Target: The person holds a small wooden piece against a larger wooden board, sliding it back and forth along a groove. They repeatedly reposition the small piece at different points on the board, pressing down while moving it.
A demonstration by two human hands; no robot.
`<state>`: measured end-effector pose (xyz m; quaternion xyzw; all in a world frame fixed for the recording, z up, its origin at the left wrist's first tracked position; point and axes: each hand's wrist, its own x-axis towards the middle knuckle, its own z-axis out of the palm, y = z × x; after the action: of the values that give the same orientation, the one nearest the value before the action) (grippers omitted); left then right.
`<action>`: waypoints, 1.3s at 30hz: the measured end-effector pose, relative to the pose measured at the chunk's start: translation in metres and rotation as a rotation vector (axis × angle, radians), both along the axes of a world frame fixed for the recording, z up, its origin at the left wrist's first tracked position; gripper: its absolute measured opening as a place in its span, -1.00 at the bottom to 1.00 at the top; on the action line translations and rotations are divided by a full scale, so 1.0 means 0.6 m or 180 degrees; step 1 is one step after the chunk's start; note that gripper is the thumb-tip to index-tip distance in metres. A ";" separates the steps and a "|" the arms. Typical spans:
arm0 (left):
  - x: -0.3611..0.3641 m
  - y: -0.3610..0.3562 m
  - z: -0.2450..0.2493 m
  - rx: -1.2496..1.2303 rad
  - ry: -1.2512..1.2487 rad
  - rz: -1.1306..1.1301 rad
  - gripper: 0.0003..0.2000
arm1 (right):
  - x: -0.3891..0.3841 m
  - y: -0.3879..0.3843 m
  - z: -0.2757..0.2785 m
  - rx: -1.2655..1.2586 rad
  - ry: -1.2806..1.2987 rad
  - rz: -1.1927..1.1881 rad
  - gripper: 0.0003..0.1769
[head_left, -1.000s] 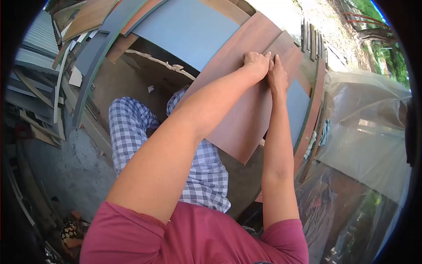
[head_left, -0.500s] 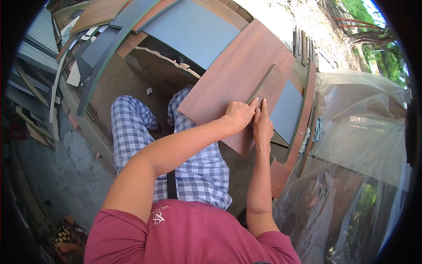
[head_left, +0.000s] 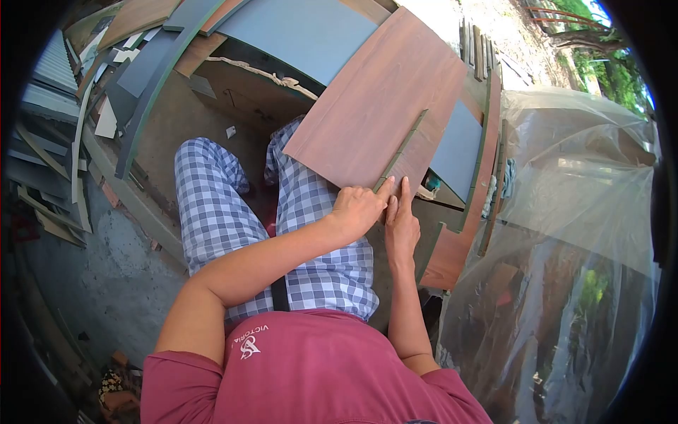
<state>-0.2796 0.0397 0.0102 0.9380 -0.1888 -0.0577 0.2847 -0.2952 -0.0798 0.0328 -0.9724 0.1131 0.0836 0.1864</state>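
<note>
A large brown wood-grain board (head_left: 367, 92) lies tilted across other boards in front of my knees. On it rests a narrow brown piece (head_left: 418, 150) with a dark greenish edge, slanting down toward me. My left hand (head_left: 359, 212) is at the near end of this piece, index finger along its edge and the other fingers curled. Close beside it, my right hand (head_left: 402, 222) grips the same end, its index finger stretched over the face and its thumb near my left fingertip. The undersides of both grips are hidden.
Blue-grey panels (head_left: 300, 35) lie beyond and beside the brown board. Offcuts and strips (head_left: 106, 116) are piled at the left. Clear plastic sheeting (head_left: 558, 212) covers things at the right. A curved green-edged strip (head_left: 159, 78) rises left of my legs.
Both hands have moved toward my body, and the narrow piece has slid down the brown board with them. The view has shifted slightly.
</note>
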 end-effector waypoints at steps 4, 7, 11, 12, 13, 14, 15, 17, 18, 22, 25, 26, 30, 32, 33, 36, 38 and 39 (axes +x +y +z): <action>0.020 0.000 -0.002 0.0039 0.0088 0.0017 -0.49 | 0.019 0.003 0.001 0.0118 0.0124 -0.0044 -0.47; 0.047 -0.004 -0.001 0.0134 0.0122 0.0014 -0.49 | 0.045 -0.001 -0.005 -0.0072 -0.0119 0.0113 -0.49; 0.094 -0.008 0.005 0.0195 0.0160 0.0091 -0.49 | 0.093 -0.012 -0.014 -0.0048 -0.0270 0.0210 -0.49; 0.108 -0.009 0.006 0.0206 0.0154 0.0078 -0.49 | 0.108 -0.015 -0.016 -0.0009 -0.0265 0.0196 -0.49; 0.124 -0.010 0.006 0.0134 0.0154 0.0089 -0.50 | 0.123 -0.018 -0.017 0.0029 -0.0260 0.0187 -0.49; 0.140 -0.011 0.006 0.0062 0.0154 0.0103 -0.50 | 0.140 -0.022 -0.020 0.0040 -0.0266 0.0181 -0.49; 0.157 -0.014 0.005 0.0077 0.0150 0.0098 -0.50 | 0.157 -0.027 -0.024 0.0052 -0.0348 0.0198 -0.49; 0.195 -0.027 0.003 0.0228 0.0083 0.0095 -0.52 | 0.193 -0.037 -0.028 0.0074 -0.0430 0.0214 -0.49; 0.215 -0.034 0.001 0.0240 0.0079 0.0095 -0.52 | 0.213 -0.043 -0.030 0.0037 -0.0461 0.0218 -0.49; 0.291 -0.061 0.001 0.0298 0.0062 0.0092 -0.53 | 0.287 -0.064 -0.033 0.0003 -0.0505 0.0136 -0.49; 0.343 -0.080 -0.001 0.0343 0.0133 0.0095 -0.54 | 0.337 -0.078 -0.036 -0.0030 -0.0487 0.0056 -0.49; 0.360 -0.086 -0.003 0.0372 0.0088 0.0108 -0.54 | 0.353 -0.083 -0.038 -0.0048 -0.0526 0.0048 -0.49; 0.417 -0.107 -0.006 0.0442 0.0108 0.0151 -0.54 | 0.410 -0.103 -0.045 -0.0085 -0.0609 0.0039 -0.49; 0.441 -0.117 -0.008 0.0448 0.0131 0.0173 -0.54 | 0.434 -0.112 -0.050 -0.0059 -0.0648 0.0024 -0.49; 0.451 -0.120 -0.009 0.0448 0.0145 0.0202 -0.55 | 0.445 -0.115 -0.052 -0.0038 -0.0696 0.0016 -0.49; 0.463 -0.125 -0.012 0.0372 0.0168 0.0284 -0.55 | 0.464 -0.119 -0.050 -0.0035 -0.0678 -0.0059 -0.49; 0.462 -0.125 -0.014 0.0361 0.0163 0.0303 -0.56 | 0.464 -0.117 -0.048 -0.0050 -0.0630 -0.0084 -0.49; 0.462 -0.124 -0.015 0.0352 0.0170 0.0330 -0.56 | 0.465 -0.115 -0.046 -0.0060 -0.0570 -0.0100 -0.48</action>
<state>-0.0024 -0.0345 0.0009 0.9590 -0.1289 -0.0782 0.2400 -0.0163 -0.1488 0.0050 -0.9758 0.1120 -0.0078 0.1878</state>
